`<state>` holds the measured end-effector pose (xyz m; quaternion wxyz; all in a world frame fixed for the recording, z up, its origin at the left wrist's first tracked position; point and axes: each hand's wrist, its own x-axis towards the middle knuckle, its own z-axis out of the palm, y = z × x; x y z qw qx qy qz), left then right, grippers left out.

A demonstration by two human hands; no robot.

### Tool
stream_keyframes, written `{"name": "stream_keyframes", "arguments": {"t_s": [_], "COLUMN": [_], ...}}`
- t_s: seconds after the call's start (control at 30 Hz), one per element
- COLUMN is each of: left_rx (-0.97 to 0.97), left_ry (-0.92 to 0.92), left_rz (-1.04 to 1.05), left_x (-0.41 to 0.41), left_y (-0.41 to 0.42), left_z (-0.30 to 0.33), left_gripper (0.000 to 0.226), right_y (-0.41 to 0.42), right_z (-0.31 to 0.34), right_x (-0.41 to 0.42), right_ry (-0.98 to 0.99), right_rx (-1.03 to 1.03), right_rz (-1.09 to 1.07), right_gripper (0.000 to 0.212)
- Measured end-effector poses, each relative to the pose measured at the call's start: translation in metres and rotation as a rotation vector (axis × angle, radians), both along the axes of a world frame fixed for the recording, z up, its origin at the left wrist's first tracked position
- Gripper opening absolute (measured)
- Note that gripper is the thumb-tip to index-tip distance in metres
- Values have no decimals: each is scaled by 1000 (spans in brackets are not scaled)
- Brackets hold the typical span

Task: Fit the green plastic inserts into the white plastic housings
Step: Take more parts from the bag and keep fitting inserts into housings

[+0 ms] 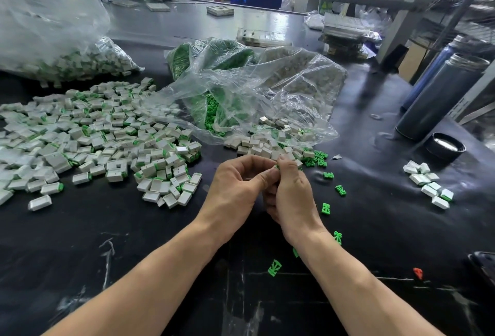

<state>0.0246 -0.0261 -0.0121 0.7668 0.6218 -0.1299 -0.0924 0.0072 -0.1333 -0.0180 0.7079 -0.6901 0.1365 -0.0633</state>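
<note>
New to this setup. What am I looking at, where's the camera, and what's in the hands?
No machine here: a person works bare-handed, filmed by one wide-angle camera on their head looking down. The left hand and right hand meet at the fingers, pinching a small green insert; most of it is hidden. On the black table lie a big pile of white housings with green inserts, open plastic bags of parts, loose green inserts and a smaller cluster of housings on the right.
</note>
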Motion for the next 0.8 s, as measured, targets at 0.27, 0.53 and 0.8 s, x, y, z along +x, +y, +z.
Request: {"name": "stream_keyframes", "arguments": {"t_s": [0.27, 0.53, 0.8], "left_rx": [9, 4, 53], "left_ry": [7, 3, -46], "left_rz": [56, 46, 94], "left_x": [-4, -5, -4], "left_y": [-2, -4, 3], "left_z": [2, 4, 8], "left_gripper": [7, 2, 4], "right_y": [1, 1, -5], "right_z": [-11, -6, 3], "right_x": [6, 0, -7], "right_ry": [-24, -36, -82], "right_rx": [-91, -46, 58], "right_rz": [-68, -53, 53], "right_gripper": [64, 67, 73]}}
